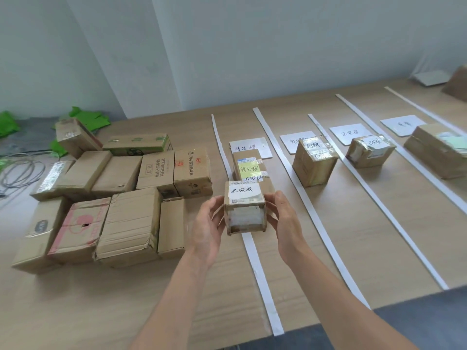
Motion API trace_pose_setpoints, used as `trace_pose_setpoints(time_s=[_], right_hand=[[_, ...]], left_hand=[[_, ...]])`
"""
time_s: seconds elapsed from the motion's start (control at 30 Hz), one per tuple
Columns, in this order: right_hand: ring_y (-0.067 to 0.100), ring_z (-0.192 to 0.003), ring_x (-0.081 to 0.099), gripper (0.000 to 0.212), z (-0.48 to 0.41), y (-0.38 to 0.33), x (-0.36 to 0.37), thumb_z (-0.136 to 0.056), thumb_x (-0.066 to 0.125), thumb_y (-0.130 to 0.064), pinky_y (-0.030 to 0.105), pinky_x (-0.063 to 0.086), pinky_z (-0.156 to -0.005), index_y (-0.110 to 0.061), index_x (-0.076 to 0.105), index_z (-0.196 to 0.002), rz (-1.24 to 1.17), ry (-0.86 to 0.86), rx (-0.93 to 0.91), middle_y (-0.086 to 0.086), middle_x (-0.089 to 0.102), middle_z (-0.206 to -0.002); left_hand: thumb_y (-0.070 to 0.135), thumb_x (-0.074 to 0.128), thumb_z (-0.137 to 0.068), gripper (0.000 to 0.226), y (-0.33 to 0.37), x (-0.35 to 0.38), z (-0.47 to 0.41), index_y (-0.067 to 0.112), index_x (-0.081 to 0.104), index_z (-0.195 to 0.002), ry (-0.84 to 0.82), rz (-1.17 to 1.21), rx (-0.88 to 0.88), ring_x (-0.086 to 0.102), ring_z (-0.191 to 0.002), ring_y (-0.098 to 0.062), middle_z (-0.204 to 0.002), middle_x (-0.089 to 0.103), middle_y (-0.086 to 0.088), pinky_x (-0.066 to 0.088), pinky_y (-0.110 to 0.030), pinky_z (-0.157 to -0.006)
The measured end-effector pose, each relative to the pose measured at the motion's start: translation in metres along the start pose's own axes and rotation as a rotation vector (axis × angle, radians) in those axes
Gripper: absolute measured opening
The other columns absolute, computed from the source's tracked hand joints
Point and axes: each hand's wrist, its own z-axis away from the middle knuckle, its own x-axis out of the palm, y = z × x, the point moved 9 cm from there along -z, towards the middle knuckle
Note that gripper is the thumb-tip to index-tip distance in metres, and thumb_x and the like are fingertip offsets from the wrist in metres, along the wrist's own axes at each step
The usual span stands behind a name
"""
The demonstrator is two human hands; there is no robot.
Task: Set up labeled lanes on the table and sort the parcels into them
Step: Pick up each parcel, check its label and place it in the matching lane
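one head-worn view, close above the counter point(328, 236), facing forward and down toward the far wall point(227, 46).

Sixteen cardboard parcels, five white strips, four paper labels, two grips.

One small parcel point(244, 207) sits between the left grip point(206, 223) and the right grip point(288, 221). Eleven bunched parcels point(116, 176) lie on the table point(75, 299) left of the grip. Four lane parcels lie beyond and right of it, one to a lane: first point(249, 168), second point(314, 162), third point(369, 151), fourth point(437, 152). Five white strips point(261, 279) bound four lanes, and four paper labels point(350, 133) lie at the far ends, one per lane. A brown shape point(457, 84), cut off far right of the grip, may be a seventeenth parcel; this cannot be told.
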Motion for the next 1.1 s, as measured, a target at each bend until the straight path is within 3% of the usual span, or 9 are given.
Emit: trace_pose_setpoints(time_s=[0.17,0.3,0.57,0.67,0.77,0.83,1.0,1.1], right_hand=[[-0.007,-0.102,0.071,0.042,0.008,-0.002,0.001,-0.117,0.031,-0.033,0.011,0.053,-0.079,-0.021,0.071,-0.120,-0.021,-0.022,-0.018,-0.019,0.080,-0.107],[0.009,-0.120,0.070,0.044,0.016,0.000,-0.004,-0.115,0.035,-0.041,0.016,0.055,-0.081,-0.023,0.071,-0.132,-0.046,0.002,-0.027,-0.003,0.075,-0.129],[0.013,-0.111,0.075,0.045,0.037,-0.028,-0.046,-0.116,0.033,-0.035,0.017,0.058,-0.076,-0.019,0.073,-0.128,-0.098,0.011,-0.060,0.000,0.080,-0.119],[0.006,-0.102,0.076,0.044,0.042,-0.042,-0.083,-0.116,0.034,-0.032,0.012,0.055,-0.072,-0.019,0.076,-0.123,-0.099,0.027,-0.084,-0.005,0.082,-0.111],[0.005,-0.106,0.075,0.043,0.046,-0.051,-0.129,-0.115,0.037,-0.036,0.013,0.055,-0.079,-0.022,0.077,-0.120,-0.110,0.059,-0.087,-0.006,0.081,-0.114],[0.008,-0.110,0.075,0.046,0.048,-0.058,-0.157,-0.115,0.035,-0.042,0.019,0.056,-0.085,-0.022,0.076,-0.124,-0.091,0.057,-0.091,-0.003,0.081,-0.117],[0.008,-0.109,0.075,0.049,0.058,-0.077,-0.216,-0.115,0.030,-0.042,0.015,0.056,-0.080,-0.022,0.073,-0.128,-0.063,0.074,-0.129,-0.002,0.080,-0.119],[0.008,-0.113,0.074,0.049,0.056,-0.086,-0.251,-0.116,0.028,-0.043,0.017,0.056,-0.083,-0.026,0.073,-0.126,-0.035,0.103,-0.131,-0.004,0.079,-0.121]], left_hand=[[0.032,0.040,-0.111,0.037,0.001,0.010,0.009,0.023,0.068,-0.132,-0.057,-0.076,0.018,0.060,-0.135,-0.016,-0.135,0.073,0.005,0.039,-0.040,-0.121],[0.028,0.040,-0.111,0.036,-0.001,0.025,0.017,0.025,0.069,-0.133,-0.104,-0.103,0.025,0.060,-0.135,-0.009,-0.135,0.073,0.009,0.036,-0.037,-0.123],[0.028,0.030,-0.113,0.044,-0.016,0.086,0.032,0.026,0.057,-0.148,-0.268,-0.169,0.049,0.058,-0.140,-0.014,-0.144,0.068,0.005,0.045,-0.034,-0.110],[0.031,0.025,-0.114,0.048,-0.030,0.128,0.041,0.026,0.052,-0.154,-0.359,-0.203,0.076,0.054,-0.144,-0.021,-0.152,0.061,-0.001,0.042,-0.043,-0.116],[0.032,0.025,-0.114,0.050,-0.052,0.171,0.051,0.021,0.052,-0.155,-0.403,-0.215,0.089,0.053,-0.145,-0.024,-0.152,0.061,-0.005,0.040,-0.047,-0.118],[0.033,0.025,-0.114,0.050,-0.068,0.200,0.060,0.019,0.053,-0.153,-0.428,-0.225,0.088,0.056,-0.143,-0.024,-0.150,0.063,-0.006,0.044,-0.044,-0.114],[0.033,0.022,-0.114,0.051,-0.096,0.255,0.075,0.021,0.054,-0.152,-0.446,-0.240,0.080,0.059,-0.139,-0.024,-0.147,0.065,-0.005,0.047,-0.044,-0.113],[0.034,0.021,-0.115,0.053,-0.106,0.288,0.077,0.021,0.055,-0.152,-0.490,-0.248,0.079,0.061,-0.137,-0.022,-0.146,0.066,-0.005,0.054,-0.032,-0.101]])
